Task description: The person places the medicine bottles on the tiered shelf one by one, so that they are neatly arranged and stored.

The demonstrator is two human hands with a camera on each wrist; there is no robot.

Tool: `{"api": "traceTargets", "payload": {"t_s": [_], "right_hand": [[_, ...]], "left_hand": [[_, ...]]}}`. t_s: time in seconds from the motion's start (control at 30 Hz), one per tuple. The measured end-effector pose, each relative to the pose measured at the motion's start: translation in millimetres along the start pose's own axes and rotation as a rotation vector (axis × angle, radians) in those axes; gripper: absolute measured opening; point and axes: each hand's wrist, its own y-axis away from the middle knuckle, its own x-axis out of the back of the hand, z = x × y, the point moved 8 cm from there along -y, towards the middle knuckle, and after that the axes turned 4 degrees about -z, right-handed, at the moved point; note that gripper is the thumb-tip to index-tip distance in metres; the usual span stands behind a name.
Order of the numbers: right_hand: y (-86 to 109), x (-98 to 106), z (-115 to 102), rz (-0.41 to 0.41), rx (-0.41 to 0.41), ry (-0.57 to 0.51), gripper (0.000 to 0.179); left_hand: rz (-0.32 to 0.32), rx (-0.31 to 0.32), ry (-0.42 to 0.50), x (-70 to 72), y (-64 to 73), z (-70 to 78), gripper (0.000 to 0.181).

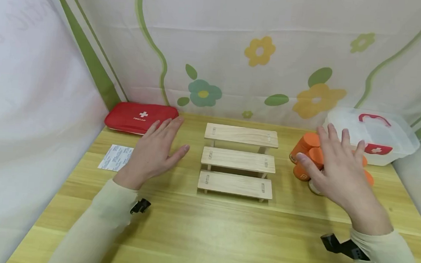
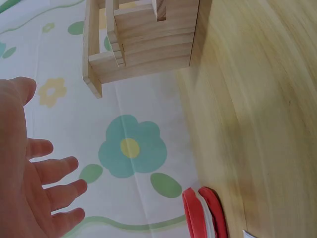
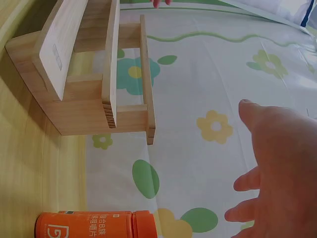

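My left hand [image 1: 153, 154] hovers over the table with its fingers extended, between a red first aid pouch [image 1: 141, 117] and a three-tier wooden step rack [image 1: 238, 160]. In the left wrist view nothing lies in that hand [image 2: 34, 168]. My right hand [image 1: 340, 175] is held above a group of orange bottles [image 1: 302, 149], fingers spread, and hides part of them. The right wrist view has an orange bottle [image 3: 89, 225] upright on the table, apart from the right hand [image 3: 277, 168]. The rack's tiers bear nothing.
A white printed packet [image 1: 115, 157] lies by the left forearm. Behind the bottles is a clear plastic box [image 1: 399, 136] with a red handle and a white cross label. A flower-printed curtain [image 1: 232, 38] closes off the wooden table's [image 1: 231, 240] back edge.
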Motion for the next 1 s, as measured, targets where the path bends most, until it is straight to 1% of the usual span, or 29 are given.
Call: {"api": "traceTargets", "payload": {"t_s": [0.1,0.2,0.23,0.33,0.4,0.47,0.57,0.67,0.73,0.8,0.87,1.0], "right_hand": [[2.1,3,2,0.016,0.0,-0.066,0.092],[7.7,10,6,0.078,0.002,-0.164,0.084],[10.4,13,8,0.115,-0.004,-0.194,0.08],[20.8,24,14,0.28,-0.016,-0.258,0.064],[28.0,30,18,0.39,-0.021,-0.288,0.052],[33.8,34,23,0.476,-0.022,-0.318,0.042],[38.3,34,33,0.501,-0.022,-0.389,0.033],[41.5,32,43,0.47,-0.033,-0.448,0.033],[44.7,30,50,0.444,-0.033,-0.463,0.034],[48.9,28,57,0.432,-0.036,-0.474,0.036],[52.7,27,62,0.439,-0.028,-0.483,0.036],[61.2,25,70,0.495,-0.005,-0.489,0.035]], "left_hand": [[0.021,-0.004,0.036,1.2,1.7,-1.0,0.08],[0.053,0.005,0.096,3.6,3.0,-3.0,0.076],[0.061,0.011,0.124,4.1,3.3,-3.8,0.075],[0.068,0.034,0.215,4.7,4.0,-6.1,0.069],[0.043,0.052,0.266,2.3,4.2,-7.5,0.063],[-0.01,0.075,0.31,-2.0,4.6,-8.4,0.056],[-0.118,0.114,0.393,-12.1,6.1,-9.1,0.048],[-0.212,0.141,0.493,-22.8,8.7,-8.1,0.045],[-0.257,0.151,0.559,-29.2,10.4,-7.0,0.044],[-0.292,0.147,0.601,-34.9,11.7,-4.9,0.042],[-0.32,0.135,0.626,-39.0,12.9,-2.9,0.041],[-0.353,0.102,0.652,-45.4,14.1,1.5,0.039]]}}
